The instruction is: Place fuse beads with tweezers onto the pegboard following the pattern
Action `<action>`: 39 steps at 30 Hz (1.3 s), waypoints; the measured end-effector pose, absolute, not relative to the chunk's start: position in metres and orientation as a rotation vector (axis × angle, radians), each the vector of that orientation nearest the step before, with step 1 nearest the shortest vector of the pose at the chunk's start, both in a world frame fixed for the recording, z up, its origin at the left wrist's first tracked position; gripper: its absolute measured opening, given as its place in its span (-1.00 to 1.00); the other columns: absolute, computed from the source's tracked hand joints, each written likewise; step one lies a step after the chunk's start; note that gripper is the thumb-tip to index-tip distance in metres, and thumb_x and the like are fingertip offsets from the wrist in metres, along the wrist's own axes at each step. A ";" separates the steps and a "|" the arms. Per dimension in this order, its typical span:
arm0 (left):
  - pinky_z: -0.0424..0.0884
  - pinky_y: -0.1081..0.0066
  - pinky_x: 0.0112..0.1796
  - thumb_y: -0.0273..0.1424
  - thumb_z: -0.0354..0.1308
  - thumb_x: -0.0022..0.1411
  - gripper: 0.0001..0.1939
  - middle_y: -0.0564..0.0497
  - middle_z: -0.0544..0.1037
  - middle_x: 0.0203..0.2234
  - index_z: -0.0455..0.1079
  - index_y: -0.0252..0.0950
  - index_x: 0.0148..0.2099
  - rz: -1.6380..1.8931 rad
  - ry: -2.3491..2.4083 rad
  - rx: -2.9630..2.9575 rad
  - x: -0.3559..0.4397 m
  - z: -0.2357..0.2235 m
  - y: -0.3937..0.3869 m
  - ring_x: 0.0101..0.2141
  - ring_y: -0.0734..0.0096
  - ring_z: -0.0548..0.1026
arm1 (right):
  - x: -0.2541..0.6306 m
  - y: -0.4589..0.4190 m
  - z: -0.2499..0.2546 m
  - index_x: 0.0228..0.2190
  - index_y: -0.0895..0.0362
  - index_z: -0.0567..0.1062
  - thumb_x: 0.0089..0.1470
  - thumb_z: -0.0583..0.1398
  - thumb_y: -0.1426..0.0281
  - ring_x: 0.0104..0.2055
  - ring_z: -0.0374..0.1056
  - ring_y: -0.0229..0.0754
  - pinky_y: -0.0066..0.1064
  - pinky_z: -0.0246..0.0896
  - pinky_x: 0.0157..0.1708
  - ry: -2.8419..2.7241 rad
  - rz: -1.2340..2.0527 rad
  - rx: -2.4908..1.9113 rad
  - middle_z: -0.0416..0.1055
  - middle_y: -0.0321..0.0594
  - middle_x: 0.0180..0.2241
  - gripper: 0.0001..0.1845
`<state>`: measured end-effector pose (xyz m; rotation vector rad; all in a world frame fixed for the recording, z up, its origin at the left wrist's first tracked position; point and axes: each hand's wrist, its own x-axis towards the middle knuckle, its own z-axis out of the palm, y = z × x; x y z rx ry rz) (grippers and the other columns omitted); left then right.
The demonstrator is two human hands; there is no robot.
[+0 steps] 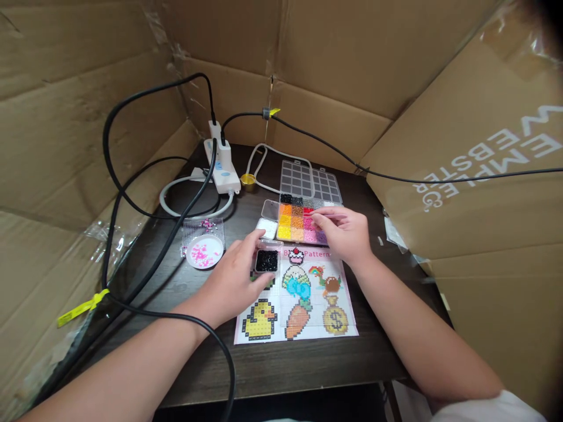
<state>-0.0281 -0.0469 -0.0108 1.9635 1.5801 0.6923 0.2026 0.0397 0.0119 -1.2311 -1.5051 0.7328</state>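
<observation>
My left hand [240,278] curves round a small clear box of black beads [267,261], fingers at its far side and thumb at its near side. Pink tweezers [329,215] are pinched in my right hand [347,235], their tip over the red beads of a compartment tray [278,233] of coloured beads. A small box of white beads [266,227] stands left of that tray. Under the black beads' box lies a pattern sheet [275,339] with a duck, a carrot, a money bag and other pixel pictures. A cupcake figure [296,257] rests near its top.
On the left, a white dish [190,258] holds pink and white beads beside a pegboard [189,228]. Behind are a power strip [224,176] and a small gold cup [248,182]. A black cable [185,316] crosses over my left forearm. Cardboard walls [325,111] surround the table.
</observation>
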 end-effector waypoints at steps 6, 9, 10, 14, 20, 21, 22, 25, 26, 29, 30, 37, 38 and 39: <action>0.46 0.06 0.05 -0.30 0.29 0.16 -0.23 -0.21 0.53 0.01 0.13 -0.29 0.36 0.718 1.591 1.955 -0.028 -0.013 -0.046 0.03 0.02 0.51 | 0.233 0.010 0.031 -0.42 0.13 0.70 0.00 0.39 0.38 -0.51 0.52 -0.19 -0.38 0.52 -0.49 -1.418 0.716 -1.227 0.58 -0.22 -0.55 -0.92; 0.46 0.05 0.04 -0.30 0.29 0.16 -0.24 -0.20 0.54 0.00 0.13 -0.30 0.35 0.704 1.595 1.962 -0.029 -0.013 -0.046 0.00 0.03 0.52 | 0.253 -0.016 0.025 -0.39 0.10 0.72 0.03 0.40 0.39 -0.52 0.52 -0.23 -0.40 0.54 -0.47 -1.409 0.708 -1.254 0.61 -0.22 -0.51 -0.94; 0.47 0.05 0.03 -0.29 0.29 0.17 -0.24 -0.20 0.54 -0.01 0.13 -0.31 0.35 0.696 1.599 1.964 -0.029 -0.013 -0.046 -0.01 0.03 0.52 | 0.259 -0.024 0.021 -0.39 0.09 0.72 0.02 0.40 0.39 -0.52 0.52 -0.23 -0.42 0.54 -0.47 -1.385 0.703 -1.263 0.63 -0.21 -0.49 -0.94; 0.47 0.06 0.03 -0.30 0.28 0.17 -0.25 -0.19 0.55 -0.01 0.13 -0.30 0.35 0.700 1.604 1.975 -0.029 -0.013 -0.046 0.00 0.04 0.53 | 0.270 -0.034 0.007 -0.37 0.09 0.73 0.03 0.41 0.38 -0.51 0.53 -0.24 -0.42 0.54 -0.46 -1.327 0.709 -1.289 0.66 -0.17 -0.42 -0.93; 0.48 0.06 0.03 -0.30 0.27 0.18 -0.26 -0.19 0.55 0.02 0.13 -0.28 0.34 0.707 1.619 1.966 -0.031 -0.014 -0.047 0.01 0.05 0.54 | 0.242 0.006 0.019 -0.42 0.11 0.72 0.00 0.38 0.37 -0.53 0.47 -0.24 -0.40 0.46 -0.50 -1.375 0.791 -1.185 0.58 -0.22 -0.54 -0.91; 0.48 0.06 0.03 -0.30 0.27 0.18 -0.26 -0.19 0.55 0.02 0.13 -0.28 0.34 0.707 1.623 1.963 -0.031 -0.014 -0.047 0.01 0.04 0.54 | 0.235 0.014 0.020 -0.42 0.12 0.71 -0.02 0.38 0.37 -0.54 0.45 -0.25 -0.40 0.43 -0.52 -1.389 0.819 -1.180 0.57 -0.22 -0.55 -0.91; 0.49 0.06 0.03 -0.29 0.28 0.18 -0.26 -0.19 0.55 0.01 0.13 -0.27 0.34 0.707 1.627 1.959 -0.031 -0.014 -0.047 0.01 0.04 0.54 | 0.228 0.020 0.020 -0.43 0.14 0.71 -0.02 0.37 0.36 -0.57 0.40 -0.27 -0.41 0.39 -0.55 -1.403 0.845 -1.178 0.55 -0.23 -0.57 -0.90; 0.49 0.04 0.04 -0.29 0.28 0.18 -0.26 -0.19 0.55 0.02 0.13 -0.26 0.35 0.708 1.626 1.956 -0.031 -0.015 -0.047 0.01 0.04 0.54 | 0.211 0.033 0.013 -0.44 0.16 0.68 -0.02 0.37 0.33 -0.66 0.26 -0.34 -0.43 0.26 -0.62 -1.395 0.910 -1.177 0.45 -0.30 -0.65 -0.86; 0.48 0.03 0.05 -0.29 0.28 0.18 -0.26 -0.20 0.54 0.03 0.13 -0.27 0.35 0.709 1.623 1.959 -0.031 -0.015 -0.047 0.01 0.03 0.54 | 0.208 0.034 0.010 -0.44 0.17 0.67 -0.02 0.37 0.32 -0.67 0.23 -0.35 -0.44 0.22 -0.64 -1.378 0.923 -1.181 0.42 -0.33 -0.67 -0.85; 0.47 0.02 0.07 -0.31 0.27 0.19 -0.27 -0.24 0.52 0.08 0.13 -0.28 0.35 0.712 1.610 1.981 -0.031 -0.016 -0.049 0.04 0.02 0.53 | 0.202 0.033 0.000 -0.43 0.17 0.66 -0.01 0.37 0.30 -0.70 0.17 -0.37 -0.46 0.14 -0.68 -1.327 0.938 -1.208 0.36 -0.37 -0.70 -0.83; 0.47 0.02 0.08 -0.31 0.26 0.20 -0.27 -0.24 0.52 0.10 0.13 -0.28 0.36 0.711 1.609 1.989 -0.031 -0.016 -0.049 0.05 0.02 0.53 | 0.201 0.032 -0.003 -0.43 0.17 0.66 0.00 0.37 0.30 -0.71 0.16 -0.37 -0.46 0.12 -0.69 -1.317 0.943 -1.214 0.35 -0.38 -0.71 -0.83; 0.46 0.00 0.10 -0.30 0.26 0.22 -0.27 -0.24 0.51 0.13 0.11 -0.27 0.37 0.722 1.597 2.022 -0.031 -0.017 -0.049 0.08 0.01 0.51 | 0.198 0.030 -0.012 -0.42 0.17 0.66 -0.01 0.38 0.30 -0.70 0.15 -0.37 -0.45 0.15 -0.68 -1.287 0.936 -1.225 0.35 -0.38 -0.70 -0.83; 0.47 0.00 0.10 -0.30 0.26 0.22 -0.27 -0.24 0.51 0.13 0.11 -0.27 0.36 0.722 1.596 2.024 -0.031 -0.017 -0.049 0.08 0.01 0.52 | 0.197 0.031 -0.013 -0.43 0.17 0.65 -0.01 0.38 0.30 -0.70 0.15 -0.37 -0.45 0.15 -0.68 -1.279 0.935 -1.226 0.36 -0.38 -0.70 -0.83; 0.47 -0.01 0.10 -0.30 0.26 0.21 -0.27 -0.24 0.51 0.13 0.11 -0.26 0.36 0.722 1.598 2.024 -0.031 -0.017 -0.049 0.07 0.00 0.52 | 0.197 0.031 -0.013 -0.43 0.17 0.65 -0.01 0.38 0.30 -0.71 0.15 -0.37 -0.44 0.15 -0.68 -1.273 0.936 -1.228 0.36 -0.38 -0.70 -0.83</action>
